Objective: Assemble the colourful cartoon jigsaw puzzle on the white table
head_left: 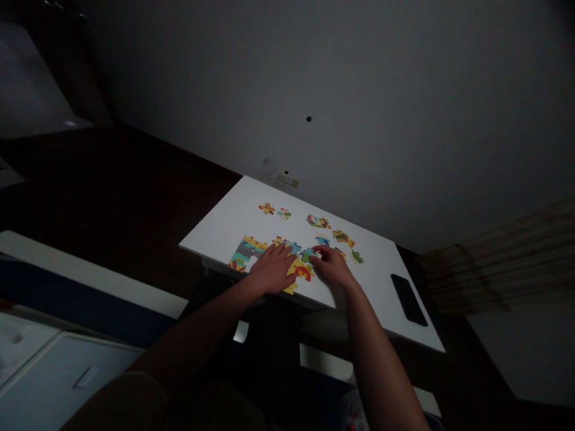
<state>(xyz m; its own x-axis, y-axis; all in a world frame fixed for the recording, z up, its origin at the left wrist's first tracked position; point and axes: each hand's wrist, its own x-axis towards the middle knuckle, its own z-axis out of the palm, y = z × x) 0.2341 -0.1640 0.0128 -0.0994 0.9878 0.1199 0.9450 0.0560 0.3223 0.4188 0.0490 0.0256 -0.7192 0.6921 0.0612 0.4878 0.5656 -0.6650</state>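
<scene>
My left hand (274, 268) lies flat with fingers spread on a partly joined jigsaw puzzle (251, 244), covering its middle. To its right, my right hand (331, 262) pinches a green and blue puzzle piece (307, 255) between thumb and fingers, at the right edge of the joined part. Below that piece a yellow section with a red round figure (302, 273) shows. A blue piece (322, 240) lies just beyond my right fingers, and a green piece (357, 257) is to the right of the hand.
The white table (377, 287) stands near a grey wall. Loose puzzle pieces lie toward its far side: an orange one (266, 208), a pale one (284, 214) and small clusters (318, 221). A black phone-like slab (408, 299) rests near the right end. A curtain (480, 269) hangs at right.
</scene>
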